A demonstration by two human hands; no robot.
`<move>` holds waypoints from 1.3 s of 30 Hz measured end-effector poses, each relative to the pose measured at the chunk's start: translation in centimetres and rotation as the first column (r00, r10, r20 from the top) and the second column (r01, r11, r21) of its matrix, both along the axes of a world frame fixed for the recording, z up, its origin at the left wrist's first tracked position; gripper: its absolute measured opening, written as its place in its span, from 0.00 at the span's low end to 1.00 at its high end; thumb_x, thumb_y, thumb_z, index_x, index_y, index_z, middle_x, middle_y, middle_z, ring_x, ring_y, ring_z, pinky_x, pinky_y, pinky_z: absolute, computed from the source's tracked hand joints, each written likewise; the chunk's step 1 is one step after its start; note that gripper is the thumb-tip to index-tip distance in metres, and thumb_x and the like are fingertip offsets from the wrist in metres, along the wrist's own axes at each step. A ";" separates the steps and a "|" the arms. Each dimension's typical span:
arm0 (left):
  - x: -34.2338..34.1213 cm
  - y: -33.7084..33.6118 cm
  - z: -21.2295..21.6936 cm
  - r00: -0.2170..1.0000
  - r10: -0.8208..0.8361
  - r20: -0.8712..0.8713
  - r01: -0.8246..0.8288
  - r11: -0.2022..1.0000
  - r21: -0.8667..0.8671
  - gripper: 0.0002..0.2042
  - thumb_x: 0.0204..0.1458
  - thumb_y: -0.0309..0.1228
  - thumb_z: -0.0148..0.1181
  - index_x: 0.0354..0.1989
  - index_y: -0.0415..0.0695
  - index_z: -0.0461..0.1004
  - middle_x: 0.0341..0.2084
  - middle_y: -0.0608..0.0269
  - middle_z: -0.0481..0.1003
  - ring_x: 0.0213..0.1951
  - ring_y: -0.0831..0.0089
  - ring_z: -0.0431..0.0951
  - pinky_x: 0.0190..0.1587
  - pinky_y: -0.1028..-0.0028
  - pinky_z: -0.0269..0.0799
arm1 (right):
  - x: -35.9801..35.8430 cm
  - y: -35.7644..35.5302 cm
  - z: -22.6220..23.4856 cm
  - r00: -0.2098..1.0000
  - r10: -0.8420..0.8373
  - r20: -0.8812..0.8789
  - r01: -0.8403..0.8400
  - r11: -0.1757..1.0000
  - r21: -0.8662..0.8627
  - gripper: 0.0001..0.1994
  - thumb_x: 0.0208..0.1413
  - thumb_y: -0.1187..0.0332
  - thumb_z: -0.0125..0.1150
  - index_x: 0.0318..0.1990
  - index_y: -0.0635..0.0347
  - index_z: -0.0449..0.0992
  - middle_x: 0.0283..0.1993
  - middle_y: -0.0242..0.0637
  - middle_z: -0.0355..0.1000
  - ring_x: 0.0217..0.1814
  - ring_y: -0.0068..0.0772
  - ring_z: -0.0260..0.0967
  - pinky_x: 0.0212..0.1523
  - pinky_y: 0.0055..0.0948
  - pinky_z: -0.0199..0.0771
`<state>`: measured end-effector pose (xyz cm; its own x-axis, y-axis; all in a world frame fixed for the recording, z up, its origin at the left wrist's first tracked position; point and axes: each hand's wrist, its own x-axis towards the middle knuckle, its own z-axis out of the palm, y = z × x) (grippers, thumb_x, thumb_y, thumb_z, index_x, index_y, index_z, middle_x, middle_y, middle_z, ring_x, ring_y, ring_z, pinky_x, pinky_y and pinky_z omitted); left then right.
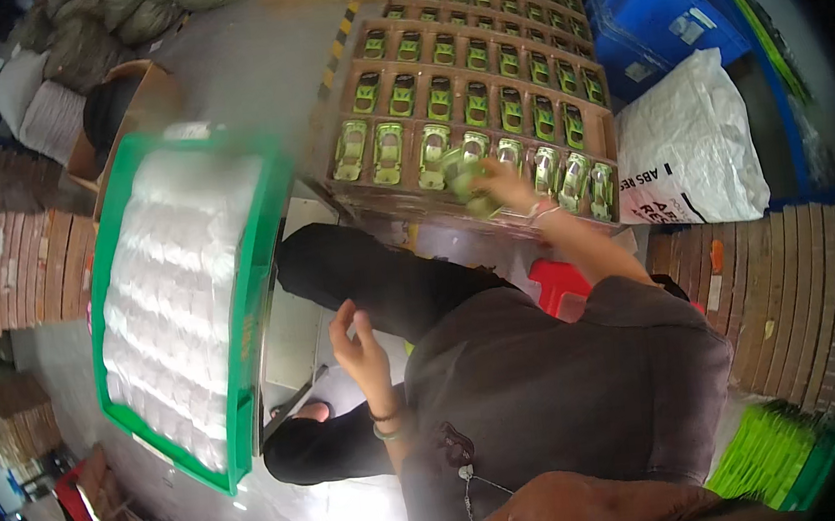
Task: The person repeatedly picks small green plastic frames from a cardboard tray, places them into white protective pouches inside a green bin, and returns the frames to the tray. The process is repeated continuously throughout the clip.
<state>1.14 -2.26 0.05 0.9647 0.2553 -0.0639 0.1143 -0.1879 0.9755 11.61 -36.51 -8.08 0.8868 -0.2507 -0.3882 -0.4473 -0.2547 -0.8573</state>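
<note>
My right hand (509,185) reaches over the near row of a brown slotted rack, closed around a green toy car body (470,177) that is blurred by motion. Rows of similar green toy car bodies (439,99) stand in the brown rack (386,196); those in the nearest row look paler. My left hand (361,354) hovers above my legs, fingers apart, holding nothing. To its left lies a long green tray (242,418) filled with rows of white, wrapped-looking pieces (174,284).
Blue bins (656,22) and a white sack (693,149) flank the rack on the right. Brown stacked trays (789,305) stand at the right, with others (18,239) at the left. A red stool-like object (557,282) sits below my right arm.
</note>
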 end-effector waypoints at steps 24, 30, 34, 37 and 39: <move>-2.7 3.4 -2.4 0.977 0.196 -0.081 -0.185 0.975 0.122 0.11 0.58 0.31 0.53 0.41 0.36 0.75 0.34 0.56 0.77 0.34 0.73 0.76 0.33 0.75 0.73 | -2.8 -26.1 -10.1 0.949 -0.019 -0.315 -0.287 0.358 -0.888 0.32 0.59 0.40 0.38 0.51 0.59 0.73 0.54 0.51 0.68 0.62 0.50 0.59 0.60 0.46 0.58; -3.3 4.3 -1.7 0.963 0.271 0.015 -0.271 0.963 0.001 0.09 0.57 0.31 0.56 0.40 0.38 0.75 0.33 0.57 0.77 0.34 0.74 0.76 0.34 0.76 0.71 | 1.2 -28.8 -8.6 0.958 -0.219 -0.184 -0.108 0.319 -0.942 0.43 0.47 0.27 0.42 0.40 0.65 0.79 0.40 0.55 0.75 0.41 0.56 0.74 0.42 0.46 0.73; -3.9 4.8 -0.4 0.962 0.271 -0.033 -0.273 0.957 -0.103 0.13 0.58 0.33 0.54 0.42 0.35 0.74 0.40 0.57 0.75 0.38 0.73 0.75 0.38 0.74 0.73 | 4.9 -22.6 -1.1 0.893 -0.070 0.445 0.439 0.360 -0.823 0.34 0.48 0.40 0.60 0.40 0.71 0.76 0.38 0.52 0.75 0.37 0.50 0.73 0.36 0.42 0.73; -4.0 4.8 1.6 0.966 0.255 0.049 -0.244 0.956 -0.164 0.13 0.57 0.32 0.55 0.45 0.35 0.73 0.42 0.57 0.74 0.41 0.73 0.75 0.42 0.74 0.72 | 6.8 -9.2 8.4 0.852 0.270 0.449 0.156 0.688 -0.709 0.24 0.55 0.51 0.58 0.42 0.70 0.75 0.40 0.48 0.75 0.40 0.40 0.72 0.42 0.34 0.70; -4.1 5.3 2.7 0.979 0.164 0.120 -0.136 0.967 -0.216 0.19 0.55 0.35 0.58 0.52 0.37 0.68 0.49 0.56 0.70 0.51 0.67 0.71 0.52 0.68 0.68 | 7.1 -1.4 11.6 0.759 0.462 0.460 -0.166 0.819 -0.550 0.15 0.59 0.62 0.57 0.44 0.68 0.74 0.39 0.40 0.75 0.40 0.31 0.70 0.44 0.28 0.67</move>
